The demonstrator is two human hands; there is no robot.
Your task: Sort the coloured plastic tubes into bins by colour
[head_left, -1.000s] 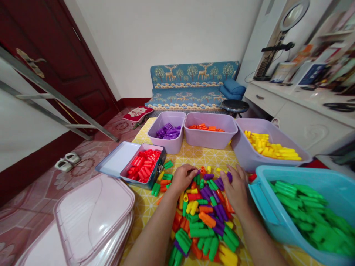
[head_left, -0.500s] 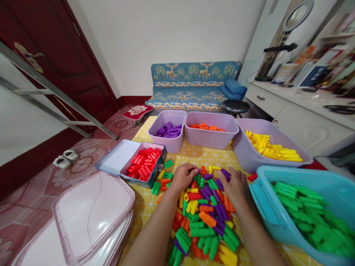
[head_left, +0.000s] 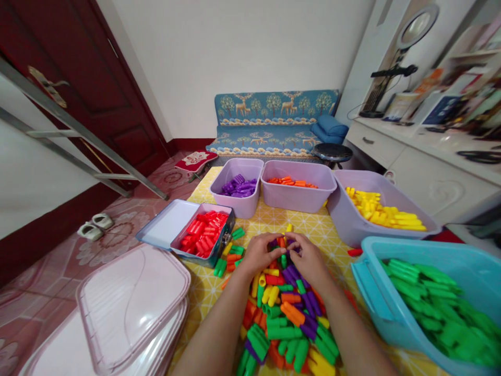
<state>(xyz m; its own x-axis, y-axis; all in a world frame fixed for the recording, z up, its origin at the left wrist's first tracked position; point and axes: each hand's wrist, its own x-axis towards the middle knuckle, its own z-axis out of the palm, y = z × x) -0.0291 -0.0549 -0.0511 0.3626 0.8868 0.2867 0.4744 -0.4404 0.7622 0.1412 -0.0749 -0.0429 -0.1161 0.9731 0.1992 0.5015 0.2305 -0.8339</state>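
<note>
A heap of finger-shaped plastic building blocks (head_left: 287, 308) in green, purple, orange, yellow and red lies in front of me. At its far end my left hand (head_left: 263, 253) and my right hand (head_left: 308, 257) meet, thumbs and fingers pinched together on a small plastic building block. My fingers cover most of that piece, so its colour is unclear. Orange, purple and green blocks show between and just under the hands. A single yellow block (head_left: 289, 228) lies beyond the fingertips. Left of the heap are several loose green, orange and yellow blocks (head_left: 234, 256).
Lilac tubs hold purple (head_left: 234, 204), orange (head_left: 297, 200) and yellow blocks (head_left: 344, 224). A turquoise tub (head_left: 371, 292) of green blocks stands right; a hinged tin (head_left: 222, 257) of red blocks stands left. Stacked lids (head_left: 133, 297) lie near left. A red block (head_left: 355, 252) lies beside the turquoise tub.
My right hand has moved left from the heap's right side to meet the left hand, and its fingers have closed. My left hand has shifted slightly right.
</note>
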